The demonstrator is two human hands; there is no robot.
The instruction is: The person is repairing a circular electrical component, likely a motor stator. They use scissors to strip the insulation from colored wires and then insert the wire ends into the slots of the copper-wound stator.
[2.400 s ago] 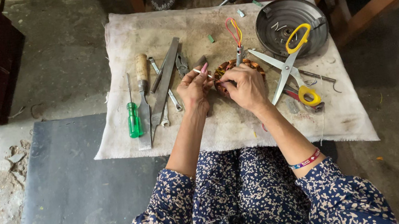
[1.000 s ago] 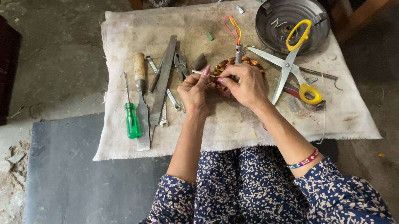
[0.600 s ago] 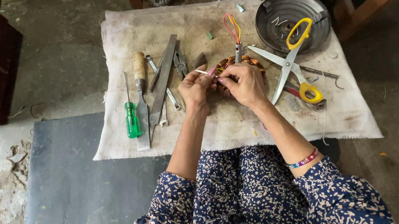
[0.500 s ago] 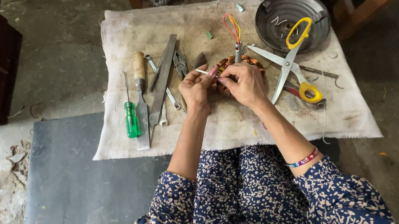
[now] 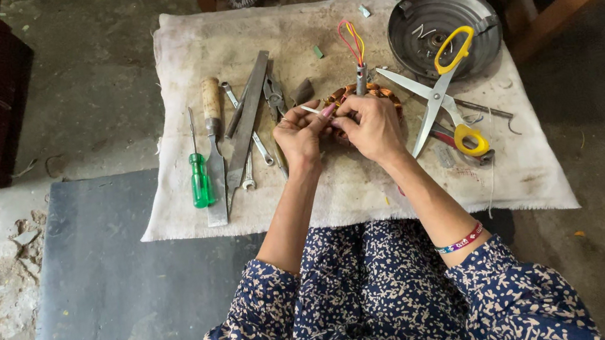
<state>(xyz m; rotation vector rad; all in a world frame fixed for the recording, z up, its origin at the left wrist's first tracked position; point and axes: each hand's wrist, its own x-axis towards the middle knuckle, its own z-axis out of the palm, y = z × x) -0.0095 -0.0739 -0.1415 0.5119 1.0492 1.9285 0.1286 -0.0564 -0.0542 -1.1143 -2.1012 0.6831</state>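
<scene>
left hand [image 5: 298, 132] pinches a white strip [image 5: 312, 109] against coil | right hand [image 5: 374, 124] closed on coil [image 5: 375, 92], mid-cloth [image 5: 337, 189] | screwdriver [image 5: 199, 181], chisel [image 5: 213, 151] near left edge | scissors [image 5: 438, 90] toward right edge | pan [image 5: 440, 21] far right corner

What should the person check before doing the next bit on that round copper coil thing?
1. Both hands on the round copper-wound coil: ok; left hand and right hand meet over it.
2. Thin white strip pinched in the left hand's fingertips: ok.
3. Red and yellow wire leads free of the hands: ok, they stick up behind.
4. Yellow-handled scissors near the right hand: ok, lying open on the pale cloth; mind the blades.
5. Green-handled screwdriver within reach: ok, left on the cloth.
6. Strip seated in a slot: cannot tell, fingers hide it.
</scene>
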